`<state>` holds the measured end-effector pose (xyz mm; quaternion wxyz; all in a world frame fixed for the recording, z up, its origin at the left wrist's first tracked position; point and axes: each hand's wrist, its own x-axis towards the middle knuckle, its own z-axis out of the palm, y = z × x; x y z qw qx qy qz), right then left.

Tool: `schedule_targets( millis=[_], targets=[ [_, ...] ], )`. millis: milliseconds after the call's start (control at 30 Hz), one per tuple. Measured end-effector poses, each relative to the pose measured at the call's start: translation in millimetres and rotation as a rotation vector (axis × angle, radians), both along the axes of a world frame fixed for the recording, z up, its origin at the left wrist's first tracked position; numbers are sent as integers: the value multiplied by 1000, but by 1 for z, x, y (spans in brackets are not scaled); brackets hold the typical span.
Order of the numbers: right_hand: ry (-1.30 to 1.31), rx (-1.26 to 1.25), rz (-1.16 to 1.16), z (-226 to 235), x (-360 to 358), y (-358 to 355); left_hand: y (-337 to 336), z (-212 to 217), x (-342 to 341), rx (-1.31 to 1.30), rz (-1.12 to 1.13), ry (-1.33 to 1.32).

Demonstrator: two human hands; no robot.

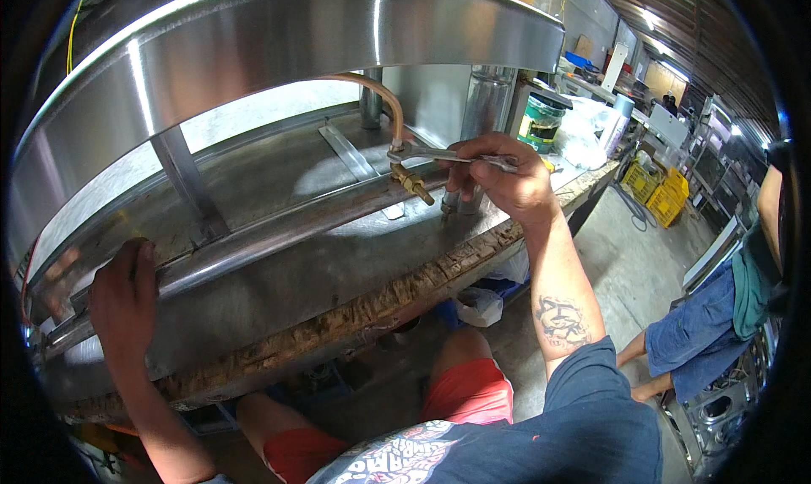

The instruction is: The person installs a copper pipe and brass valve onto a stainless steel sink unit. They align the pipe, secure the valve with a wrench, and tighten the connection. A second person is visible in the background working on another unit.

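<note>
In my right hand [511, 178] is a metal wrench [452, 154], its jaw set on the nut at the lower end of a bent copper tube [390, 104]. Below that nut hangs a brass valve fitting [411, 182], tilted down to the right. My left hand [127, 291] lies over the left part of a long steel pipe [253, 249], its fingers bent round it; the fingertips are partly hidden. The pipe runs along the lower part of a stainless steel frame [312, 28].
The frame stands on a workbench with a rough, worn wooden edge [355, 332]. A green tub [542, 121] and plastic bags sit farther right on the bench. Yellow crates [667, 198] are on the floor beyond. Another person in blue shorts [693, 349] stands at the right.
</note>
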<state>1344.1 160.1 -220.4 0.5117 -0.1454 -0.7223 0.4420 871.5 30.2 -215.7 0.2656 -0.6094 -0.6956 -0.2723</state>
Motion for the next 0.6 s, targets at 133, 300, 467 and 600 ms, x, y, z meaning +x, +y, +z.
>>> schedule_targets(
  millis=[133,300,467,600],
  targets=[
    [-41,11,-78,6,-2,-7,0,3,2,-37,-33,-121],
    [-186,83,-345,19,-13,-29,-2,-1,2,26,-17,-23],
    [-589,945,-667,42,-58,-68,0,-12,-8,50,-1,70],
    [-1154,1146,-790,51,-131,-98,3,-12,-20,71,-48,224]
  ],
)
